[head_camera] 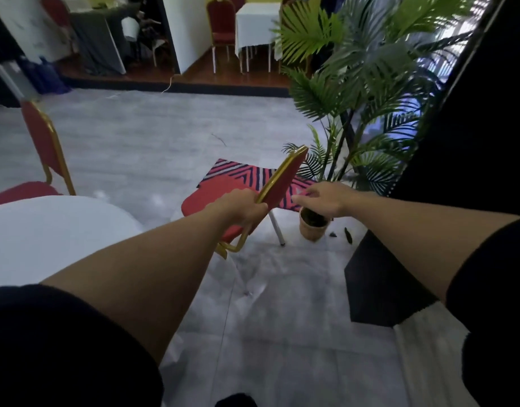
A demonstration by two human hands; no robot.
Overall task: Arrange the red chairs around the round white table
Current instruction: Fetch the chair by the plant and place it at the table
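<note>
A red chair with a gold frame stands tilted in the middle of the grey floor, its back edge toward me. My left hand grips the lower left side of its backrest. My right hand hovers open just right of the backrest, fingers spread, apparently not touching it. The round white table fills the lower left. A second red chair stands at the table's far left side, its seat partly tucked behind the tabletop.
A tall potted palm in a tan pot stands right behind the held chair. A red striped mat lies under it. A dark block sits at right. Another red chair and clothed table stand far back.
</note>
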